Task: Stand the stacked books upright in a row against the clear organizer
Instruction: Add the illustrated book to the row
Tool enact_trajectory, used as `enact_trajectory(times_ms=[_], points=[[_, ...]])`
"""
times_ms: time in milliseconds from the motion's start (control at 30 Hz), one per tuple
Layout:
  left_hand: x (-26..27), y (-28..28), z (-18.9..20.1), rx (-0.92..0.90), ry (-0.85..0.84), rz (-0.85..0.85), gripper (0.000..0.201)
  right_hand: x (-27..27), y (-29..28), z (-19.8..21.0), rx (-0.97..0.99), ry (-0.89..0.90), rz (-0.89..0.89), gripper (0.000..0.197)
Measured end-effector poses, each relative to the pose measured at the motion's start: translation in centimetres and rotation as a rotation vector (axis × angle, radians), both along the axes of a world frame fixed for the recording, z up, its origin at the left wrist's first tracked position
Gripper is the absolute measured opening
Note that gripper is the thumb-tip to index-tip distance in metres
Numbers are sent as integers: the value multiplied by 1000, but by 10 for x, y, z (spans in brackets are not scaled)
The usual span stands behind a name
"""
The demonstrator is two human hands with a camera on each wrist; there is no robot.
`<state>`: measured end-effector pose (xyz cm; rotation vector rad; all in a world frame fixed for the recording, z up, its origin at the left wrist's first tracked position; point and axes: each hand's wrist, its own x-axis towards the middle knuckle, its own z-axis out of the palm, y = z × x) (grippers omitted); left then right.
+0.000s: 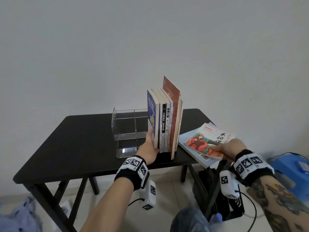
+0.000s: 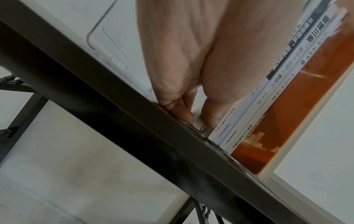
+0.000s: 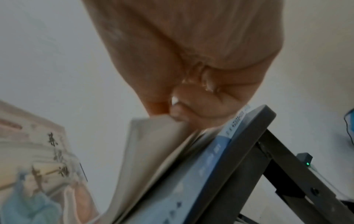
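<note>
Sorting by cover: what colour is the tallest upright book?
Reddish-orange tallest upright book, best seen in the head view.

Black table (image 1: 80, 144) on dark folding legs, centre of the head view, set against a pale wall; clear organizer (image 1: 124, 131) stands on its top just left of centre; row of upright books (image 1: 164, 124) stands directly on the top at centre, touching the organizer's right side, tallest red-brown cover at the row's right end; pale blue book (image 1: 192, 144) lies flat at the table's right edge, its near corner overhanging; tiled floor (image 1: 168, 188) below, lower frame.
</note>
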<state>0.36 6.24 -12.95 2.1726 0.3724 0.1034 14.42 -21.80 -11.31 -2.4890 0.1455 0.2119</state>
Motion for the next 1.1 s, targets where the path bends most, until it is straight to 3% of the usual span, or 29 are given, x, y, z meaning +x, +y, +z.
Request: enact_trajectory(times_ms=[167, 300, 367, 433, 633, 767, 900, 1100], points=[[0, 1, -1, 3, 0, 4, 93, -6, -7, 6, 536, 262, -108, 16], [-1, 1, -1, 5, -3, 4, 94, -13, -10, 11, 908, 463, -90, 15], [0, 2, -3, 2, 1, 0, 95, -22, -6, 23, 1026, 428, -73, 20], [2, 4, -5, -4, 7, -2, 98, -30, 2, 36, 1078, 256, -53, 20], [9, 7, -9, -18, 26, -13, 107, -65, 45, 88, 1065, -522, 71, 21], [10, 9, -10, -59, 40, -22, 107, -104, 77, 120, 1124, -830, 210, 12], [13, 12, -14, -67, 19, -28, 107, -134, 105, 127, 1062, -912, 369, 19], [11, 9, -17, -126, -26, -6, 111, -147, 143, 95, 481, -757, 498, 24]])
